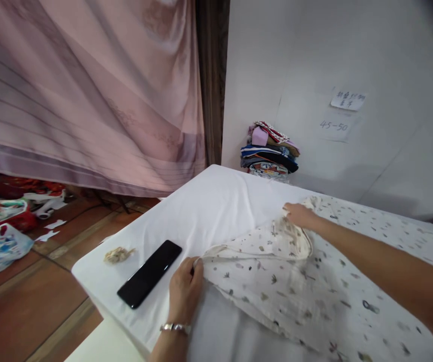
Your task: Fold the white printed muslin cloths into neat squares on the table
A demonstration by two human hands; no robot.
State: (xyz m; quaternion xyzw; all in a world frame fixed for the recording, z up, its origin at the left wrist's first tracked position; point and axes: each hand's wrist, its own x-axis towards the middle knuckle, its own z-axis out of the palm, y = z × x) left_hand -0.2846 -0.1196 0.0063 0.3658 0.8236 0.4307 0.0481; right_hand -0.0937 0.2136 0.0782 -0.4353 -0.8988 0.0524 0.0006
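Note:
A thin white cloth with small leaf-like prints lies across the table, spreading to the right. My left hand, with a silver bracelet at the wrist, pinches its near-left corner. My right hand reaches farther out and is closed on the gathered far edge. Between the hands the edge of the cloth sags in a loose fold. To the left of my left hand lies a black smartphone, face up and apart from the cloth.
A white-covered table bears a small beige bundle at its left. Folded clothes are stacked by the wall beyond. A pink curtain hangs at the left, with bags on the tiled floor below.

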